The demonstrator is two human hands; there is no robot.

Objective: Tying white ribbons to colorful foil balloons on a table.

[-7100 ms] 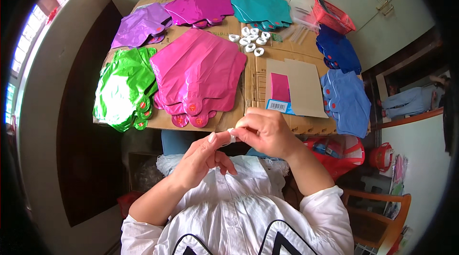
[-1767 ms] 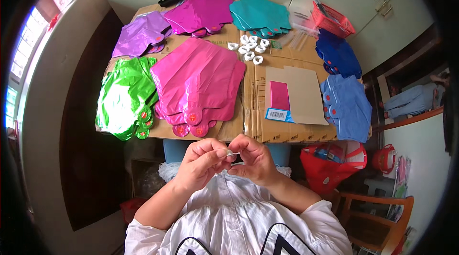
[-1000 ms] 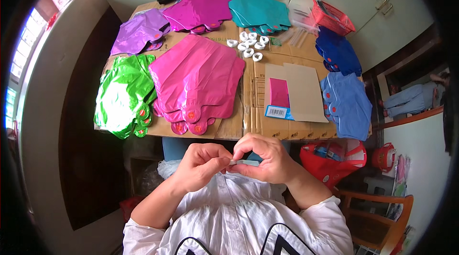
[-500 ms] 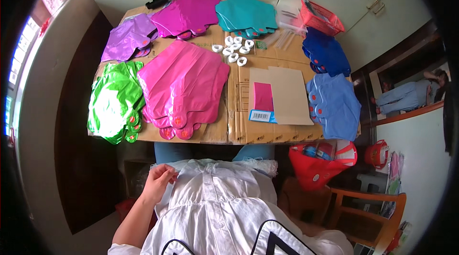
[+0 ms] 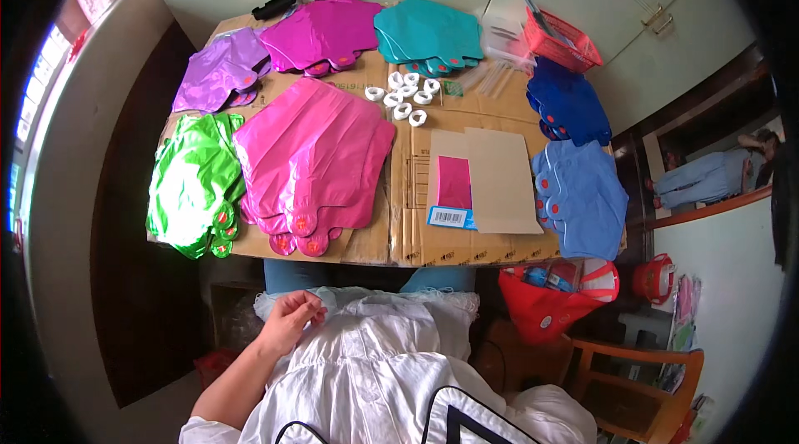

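My left hand rests over my lap against the white dress, its fingers curled together. Whether anything is pinched in them is hidden. My right hand is out of view; only the white right sleeve shows. Just ahead, flat shiny foil pieces with rounded tabs lie in stacks on the cardboard-covered table. The large pink stack is nearest the left hand, with a green stack at its left. At the right lies a card piece beside a pink-fronted packet with a blue end.
Behind lie purple, magenta and teal stacks. Several small white rings cluster mid-table. Dark blue and light blue stacks edge the right, below a red basket. A red bag and wooden chair stand right.
The view has tipped slightly, so the table sits lower in the picture. My left hand has shifted a little to the right over my lap. The things on the table have not moved.
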